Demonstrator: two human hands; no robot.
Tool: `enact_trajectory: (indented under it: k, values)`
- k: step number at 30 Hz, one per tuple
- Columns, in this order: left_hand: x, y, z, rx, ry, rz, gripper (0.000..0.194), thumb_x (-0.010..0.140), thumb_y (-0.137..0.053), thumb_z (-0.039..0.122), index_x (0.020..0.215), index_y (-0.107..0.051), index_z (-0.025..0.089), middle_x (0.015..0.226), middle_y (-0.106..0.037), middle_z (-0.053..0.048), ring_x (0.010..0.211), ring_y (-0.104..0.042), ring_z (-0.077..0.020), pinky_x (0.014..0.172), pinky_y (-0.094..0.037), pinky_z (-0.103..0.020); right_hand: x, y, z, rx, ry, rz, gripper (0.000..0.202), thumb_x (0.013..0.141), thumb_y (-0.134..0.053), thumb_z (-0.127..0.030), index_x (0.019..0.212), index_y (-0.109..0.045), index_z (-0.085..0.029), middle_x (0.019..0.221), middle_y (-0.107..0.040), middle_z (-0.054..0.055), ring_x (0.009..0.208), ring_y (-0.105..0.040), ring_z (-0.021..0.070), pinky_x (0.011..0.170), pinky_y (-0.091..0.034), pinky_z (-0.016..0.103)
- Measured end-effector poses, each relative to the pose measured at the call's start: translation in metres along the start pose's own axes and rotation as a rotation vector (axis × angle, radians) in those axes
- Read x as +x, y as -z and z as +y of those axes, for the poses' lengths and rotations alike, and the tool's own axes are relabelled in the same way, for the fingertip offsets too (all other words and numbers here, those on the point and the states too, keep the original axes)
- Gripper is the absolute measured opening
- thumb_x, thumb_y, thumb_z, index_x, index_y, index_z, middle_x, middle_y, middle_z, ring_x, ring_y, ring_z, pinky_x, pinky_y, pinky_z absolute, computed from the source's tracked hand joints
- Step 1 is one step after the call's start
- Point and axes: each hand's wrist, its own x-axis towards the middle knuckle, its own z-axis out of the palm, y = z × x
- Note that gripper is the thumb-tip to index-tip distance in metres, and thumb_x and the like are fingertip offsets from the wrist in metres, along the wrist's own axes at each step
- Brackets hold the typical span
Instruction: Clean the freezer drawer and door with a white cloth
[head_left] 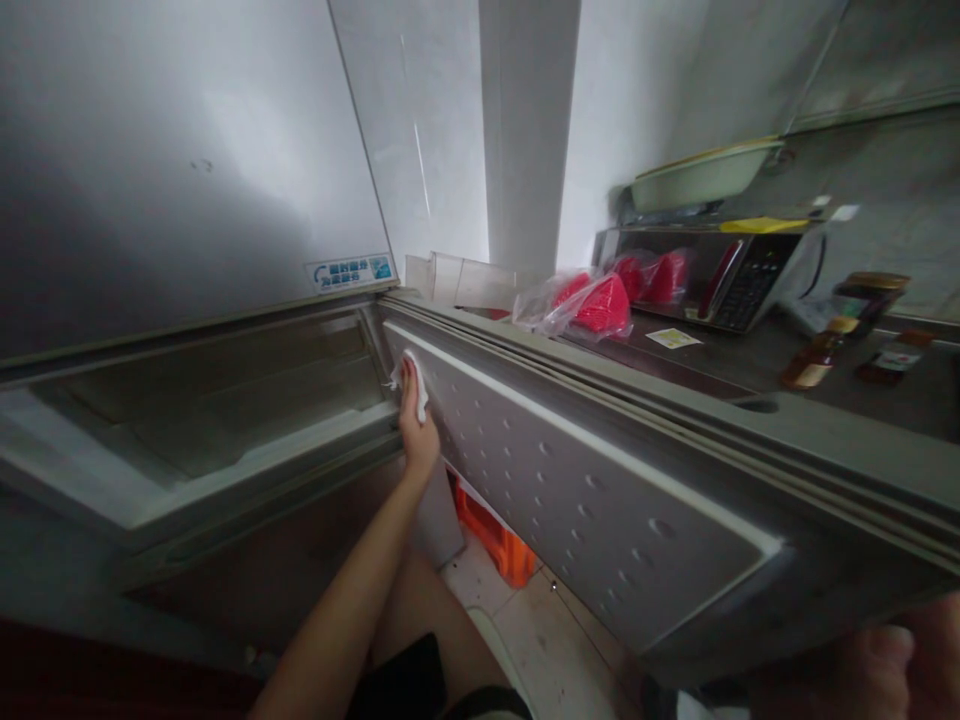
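Observation:
My left hand point(418, 425) presses a crumpled white cloth point(419, 388) against the inner panel of an open refrigerator door point(555, 480), near the hinge end. Rows of small round bumps cover that grey panel, and a pale strip frames it. At the lower right edge, my right hand point(904, 655) is curled at the door's free end, dark and partly cut off. Left of the door, the compartment point(247, 400) stands open below a closed upper door point(187, 150) with a blue and white sticker.
Beyond the door, a counter holds a microwave point(690, 270), red items in clear plastic point(600, 303) and bottles point(821, 355). A pale basin point(705, 175) rests above the microwave. An orange stool point(495, 535) stands under the door. A dark phone-like object point(405, 680) lies on my lap.

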Motion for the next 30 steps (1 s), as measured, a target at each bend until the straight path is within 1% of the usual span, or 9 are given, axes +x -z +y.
enact_trajectory:
  k: [3,6,8,11,14,18,22,26,30]
  values:
    - [0.018,0.003,-0.016,-0.011,0.096,0.049,0.066,0.080,-0.035,0.001,0.142,-0.034,0.023,0.152,-0.030,0.002,0.140,-0.024,-0.0129,0.118,-0.013,-0.033,-0.002,0.000,-0.008,0.022,-0.106,-0.040,0.032,0.074,-0.070,-0.025,0.106,-0.068,-0.023,0.107,-0.068,0.004,0.109,-0.059,0.0321,0.108,-0.030,0.063]
    - [0.017,0.000,-0.015,-0.021,0.138,0.070,0.067,0.079,-0.034,0.000,0.142,-0.033,0.023,0.152,-0.030,0.001,0.140,-0.024,-0.0129,0.118,-0.013,-0.033,-0.002,0.001,-0.010,0.050,-0.108,-0.076,0.033,0.075,-0.070,-0.027,0.107,-0.067,-0.024,0.109,-0.068,0.002,0.110,-0.059,0.0292,0.109,-0.030,0.061]
    - [0.002,-0.005,-0.003,-0.030,0.148,0.077,0.069,0.078,-0.034,0.000,0.143,-0.032,0.023,0.153,-0.028,0.002,0.141,-0.022,-0.0132,0.118,-0.012,-0.033,-0.002,0.000,-0.008,0.031,-0.051,-0.074,0.032,0.077,-0.067,-0.026,0.109,-0.066,-0.022,0.108,-0.068,0.001,0.108,-0.060,0.0263,0.110,-0.030,0.057]
    - [-0.038,-0.012,0.028,-0.042,0.110,0.031,0.072,0.078,-0.033,-0.002,0.144,-0.030,0.028,0.154,-0.025,0.005,0.142,-0.018,-0.0130,0.119,-0.009,-0.033,-0.002,0.000,-0.005,0.017,0.035,-0.043,0.030,0.079,-0.063,-0.021,0.108,-0.067,-0.020,0.107,-0.069,0.000,0.106,-0.061,0.0231,0.110,-0.034,0.049]
    - [-0.087,-0.016,0.066,-0.041,-0.025,-0.105,0.072,0.080,-0.031,-0.001,0.144,-0.027,0.032,0.155,-0.021,0.008,0.143,-0.015,-0.0141,0.119,-0.012,-0.034,0.000,0.001,0.000,0.032,0.083,-0.066,0.030,0.078,-0.063,-0.020,0.108,-0.067,-0.019,0.106,-0.069,-0.001,0.105,-0.061,0.0237,0.107,-0.037,0.049]
    - [-0.140,-0.021,0.116,0.016,-0.329,-0.341,0.058,0.089,-0.030,0.014,0.147,-0.023,0.022,0.157,-0.010,0.004,0.144,-0.006,-0.0257,0.118,-0.007,-0.048,0.003,0.005,0.007,0.024,0.156,-0.075,0.031,0.079,-0.062,-0.019,0.109,-0.066,-0.017,0.106,-0.069,0.000,0.106,-0.060,0.0229,0.106,-0.039,0.045]
    - [-0.168,-0.030,0.149,0.073,-0.611,-0.363,0.053,0.094,-0.024,0.015,0.146,-0.022,0.024,0.157,-0.011,0.005,0.143,-0.010,-0.0312,0.116,-0.012,-0.056,0.005,0.007,0.011,0.012,0.197,-0.078,0.031,0.078,-0.064,-0.021,0.108,-0.067,-0.015,0.104,-0.070,0.003,0.103,-0.061,0.0227,0.103,-0.042,0.042]
    - [-0.176,-0.035,0.158,0.125,-0.748,-0.373,0.048,0.095,-0.025,0.018,0.141,-0.033,0.031,0.157,-0.013,0.006,0.143,-0.013,-0.0281,0.115,-0.016,-0.055,0.006,0.004,0.013,0.024,0.154,-0.079,0.032,0.078,-0.065,-0.024,0.108,-0.067,-0.017,0.104,-0.070,0.003,0.098,-0.064,0.0240,0.103,-0.041,0.045]
    - [-0.167,-0.032,0.141,0.153,-0.855,-0.410,0.040,0.091,-0.043,0.022,0.127,-0.052,0.035,0.155,-0.021,0.008,0.144,-0.011,-0.0273,0.115,-0.015,-0.055,0.008,0.002,0.015,-0.014,0.235,-0.027,0.031,0.074,-0.068,-0.025,0.104,-0.069,-0.019,0.102,-0.070,0.002,0.103,-0.062,0.0289,0.100,-0.043,0.049]
